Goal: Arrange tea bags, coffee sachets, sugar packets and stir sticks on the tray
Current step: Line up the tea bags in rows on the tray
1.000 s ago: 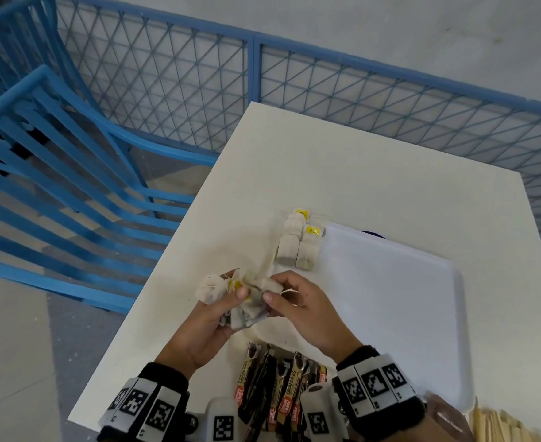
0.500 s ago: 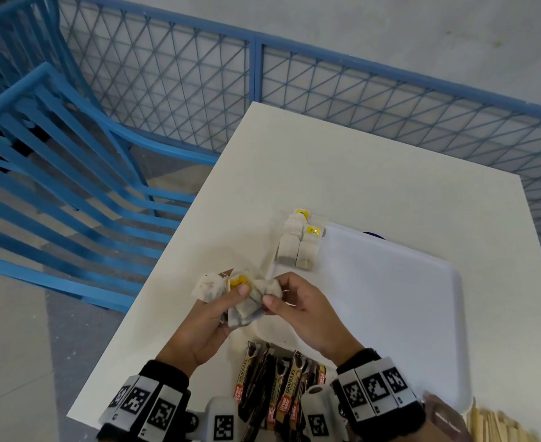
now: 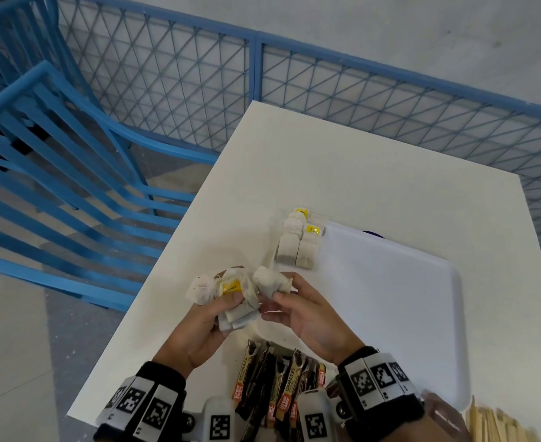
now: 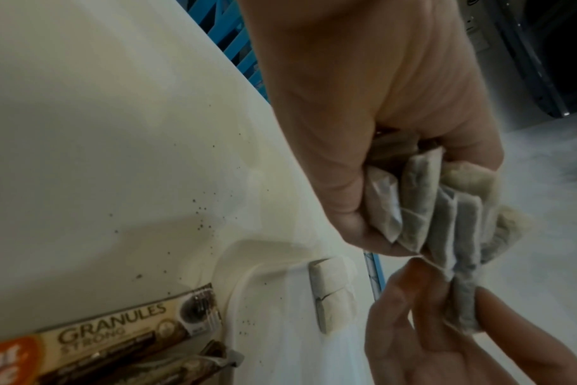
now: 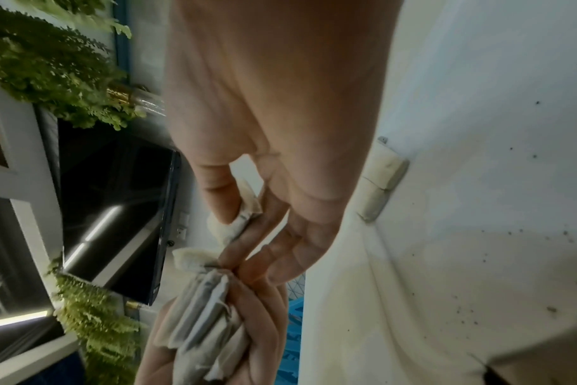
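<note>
My left hand (image 3: 211, 317) grips a bunch of pale tea bags (image 3: 230, 298) with a yellow tag, held above the table's left front part; the bunch (image 4: 445, 213) fans out of my fist in the left wrist view. My right hand (image 3: 281, 298) pinches one tea bag (image 3: 270, 280) between thumb and fingers, just right of the bunch; the right wrist view shows that bag (image 5: 237, 221). Several tea bags (image 3: 299, 242) lie in two rows at the far left corner of the white tray (image 3: 406, 314). Coffee sachets (image 3: 278, 384) lie near the table's front edge between my wrists.
Wooden stir sticks (image 3: 498, 425) lie at the bottom right. The white table (image 3: 358, 173) stands against a blue mesh railing (image 3: 253, 78), with a blue slatted chair (image 3: 55, 173) to the left. Dark crumbs speckle the table (image 4: 201, 224).
My right hand has drawn one tea bag up and to the right, away from the bunch in my left hand. Both hands stay over the same spot.
</note>
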A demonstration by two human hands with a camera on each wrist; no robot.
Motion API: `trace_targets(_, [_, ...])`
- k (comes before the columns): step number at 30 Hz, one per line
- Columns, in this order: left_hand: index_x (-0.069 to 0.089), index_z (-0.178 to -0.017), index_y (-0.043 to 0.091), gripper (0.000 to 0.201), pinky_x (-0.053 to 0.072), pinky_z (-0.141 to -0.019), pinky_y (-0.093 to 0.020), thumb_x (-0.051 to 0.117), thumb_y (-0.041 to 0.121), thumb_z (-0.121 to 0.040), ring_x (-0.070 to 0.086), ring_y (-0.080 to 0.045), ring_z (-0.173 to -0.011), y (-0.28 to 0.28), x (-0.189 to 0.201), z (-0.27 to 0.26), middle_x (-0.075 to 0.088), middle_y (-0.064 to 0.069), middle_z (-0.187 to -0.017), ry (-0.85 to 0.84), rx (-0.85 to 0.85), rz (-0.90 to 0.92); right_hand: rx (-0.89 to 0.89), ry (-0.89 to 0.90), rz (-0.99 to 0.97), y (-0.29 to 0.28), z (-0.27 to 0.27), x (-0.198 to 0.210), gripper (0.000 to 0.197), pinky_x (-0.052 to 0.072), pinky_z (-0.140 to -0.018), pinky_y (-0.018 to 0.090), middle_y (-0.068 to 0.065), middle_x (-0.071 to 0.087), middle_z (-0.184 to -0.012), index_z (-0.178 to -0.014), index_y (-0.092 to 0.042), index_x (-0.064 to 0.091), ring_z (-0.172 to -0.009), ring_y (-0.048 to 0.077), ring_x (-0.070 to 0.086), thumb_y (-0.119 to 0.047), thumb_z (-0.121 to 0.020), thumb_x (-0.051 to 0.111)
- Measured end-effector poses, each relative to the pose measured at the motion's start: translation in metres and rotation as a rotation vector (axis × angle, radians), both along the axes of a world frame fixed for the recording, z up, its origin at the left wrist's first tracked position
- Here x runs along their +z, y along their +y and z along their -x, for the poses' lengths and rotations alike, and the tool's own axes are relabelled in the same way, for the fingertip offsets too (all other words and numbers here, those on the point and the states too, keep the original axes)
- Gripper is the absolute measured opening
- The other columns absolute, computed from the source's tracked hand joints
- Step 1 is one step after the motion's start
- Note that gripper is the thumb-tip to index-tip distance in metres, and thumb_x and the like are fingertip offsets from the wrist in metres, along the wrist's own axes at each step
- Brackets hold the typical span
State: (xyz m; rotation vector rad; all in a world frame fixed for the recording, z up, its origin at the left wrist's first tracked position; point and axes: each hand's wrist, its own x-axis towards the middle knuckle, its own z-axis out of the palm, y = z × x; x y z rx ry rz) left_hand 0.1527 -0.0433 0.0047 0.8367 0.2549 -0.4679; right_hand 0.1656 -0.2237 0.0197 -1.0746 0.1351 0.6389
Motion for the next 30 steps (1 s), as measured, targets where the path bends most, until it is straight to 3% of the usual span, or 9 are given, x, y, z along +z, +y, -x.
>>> trace_targets(4, [0.050,-0.128,0.007,0.069,0.056,-0.066,-0.028,0.077,0.009,-0.065,0.068,-0.023,-0.090,0.001,0.000,-0.001,0.067,-0.015,-0.104,0.024,-0.019,0.015,0.054,-0.013,0.061,0.002,0.001,0.003,0.016,0.052,-0.083,0.030,0.007,0.066,-0.094,-0.102,-0.010,0.058,-0.084,0.016,0.064,-0.004,-0.092,0.047])
trace_targets(6, [0.049,-0.130,0.011,0.085,0.055,-0.065,-0.029,0.087,0.017,-0.055,0.067,-0.023,-0.092,0.004,-0.002,-0.003,0.065,-0.016,-0.108,0.024,-0.025,-0.008,0.103,-0.040,0.111,0.002,0.002,0.004,0.022,0.051,-0.086,0.030,0.004,0.065,-0.095,-0.101,-0.012,0.059,-0.087,0.013,0.064,0.001,-0.094,0.043])
trace_targets(9, [0.050,-0.128,0.013,0.094,0.056,-0.070,-0.031,0.092,0.026,-0.045,0.065,-0.025,-0.096,0.006,-0.003,-0.004,0.063,-0.018,-0.113,0.002,-0.023,-0.051,0.166,-0.138,0.202,0.005,0.003,0.008,0.016,0.052,-0.089,0.030,-0.003,0.064,-0.095,-0.102,-0.015,0.060,-0.092,0.011,0.062,-0.005,-0.092,0.053])
trace_targets(15, [0.054,-0.114,0.009,0.046,0.057,-0.067,-0.029,0.070,0.004,-0.071,0.067,-0.021,-0.086,0.006,0.000,-0.002,0.060,-0.017,-0.100,-0.001,0.013,0.008,0.117,-0.147,0.251,0.007,0.003,0.007,0.008,0.052,-0.089,0.031,0.004,0.065,-0.096,-0.092,-0.014,0.064,-0.092,0.012,0.064,-0.018,-0.090,0.057])
trace_targets(18, [0.056,-0.112,0.011,0.073,0.056,-0.068,-0.028,0.091,0.022,-0.049,0.066,-0.019,-0.085,0.010,-0.003,-0.004,0.062,-0.012,-0.095,-0.006,0.045,-0.009,0.037,-0.183,0.401,0.001,-0.002,0.003,0.012,0.050,-0.082,0.020,0.006,0.064,-0.100,-0.093,-0.016,0.067,-0.087,0.006,0.060,-0.024,-0.089,0.060])
trace_targets(20, [0.058,-0.111,0.014,0.083,0.056,-0.065,-0.027,0.094,0.028,-0.037,0.067,-0.015,-0.081,0.014,-0.005,-0.005,0.065,-0.006,-0.089,0.002,0.075,-0.029,-0.033,-0.223,0.538,-0.004,-0.008,-0.001,0.011,0.045,-0.075,0.013,0.003,0.060,-0.095,-0.091,-0.019,0.068,-0.081,0.005,0.057,-0.027,-0.087,0.062])
trace_targets(22, [0.060,-0.109,0.014,0.083,0.056,-0.063,-0.025,0.095,0.029,-0.036,0.067,-0.013,-0.078,0.017,-0.006,-0.004,0.066,-0.004,-0.085,-0.008,0.088,-0.029,-0.092,-0.238,0.644,-0.011,-0.018,-0.009,0.008,0.043,-0.071,0.011,0.002,0.060,-0.086,-0.089,-0.018,0.067,-0.074,0.005,0.057,-0.025,-0.087,0.063])
trace_targets(25, [0.059,-0.108,0.012,0.080,0.055,-0.060,-0.025,0.094,0.030,-0.039,0.067,-0.014,-0.077,0.021,-0.007,-0.004,0.066,-0.006,-0.085,-0.014,0.102,-0.034,-0.139,-0.190,0.724,-0.021,-0.033,-0.025,0.004,0.046,-0.071,0.025,0.019,0.062,-0.083,-0.089,-0.014,0.065,-0.074,0.014,0.055,-0.017,-0.086,0.065])
trace_targets(30, [0.054,-0.107,0.008,0.077,0.052,-0.056,-0.023,0.092,0.033,-0.044,0.063,-0.012,-0.071,0.025,-0.007,-0.001,0.060,-0.007,-0.082,-0.009,0.099,-0.065,-0.172,-0.213,0.841,-0.023,-0.053,-0.042,0.020,0.038,-0.059,0.018,-0.004,0.058,-0.069,-0.089,-0.021,0.055,-0.065,0.009,0.053,-0.014,-0.080,0.071])
